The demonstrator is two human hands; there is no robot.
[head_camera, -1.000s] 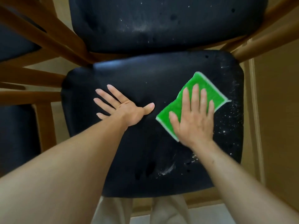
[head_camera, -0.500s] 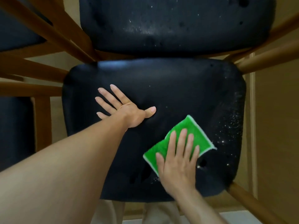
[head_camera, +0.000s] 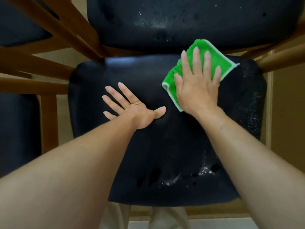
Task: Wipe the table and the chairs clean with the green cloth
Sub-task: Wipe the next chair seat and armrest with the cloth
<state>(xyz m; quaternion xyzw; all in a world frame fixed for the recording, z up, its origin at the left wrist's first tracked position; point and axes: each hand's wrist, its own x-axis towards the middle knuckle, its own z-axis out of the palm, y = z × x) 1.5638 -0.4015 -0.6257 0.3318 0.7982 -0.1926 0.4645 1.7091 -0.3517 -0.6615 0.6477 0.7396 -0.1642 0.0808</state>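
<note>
Head view: R hand (head_camera: 197, 87) flat, fingers straight, pressing green cloth (head_camera: 212, 61) onto far-right corner of black chair seat (head_camera: 165, 146); cloth's far edge laps toward the backrest (head_camera: 181, 22). L hand (head_camera: 133, 109) spread flat on seat, holding nothing, just beside cloth. White specks along seat's R edge and near front; also on backrest. Wooden frame rails (head_camera: 54, 25) at L, another dark seat (head_camera: 16, 129) beside.

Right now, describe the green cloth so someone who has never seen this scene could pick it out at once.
Start at the black chair seat that fills the middle of the view. Near its far right corner, the right hand presses flat on the green cloth. It is the only bright green thing there, fuzzy with a pale edge.
</note>
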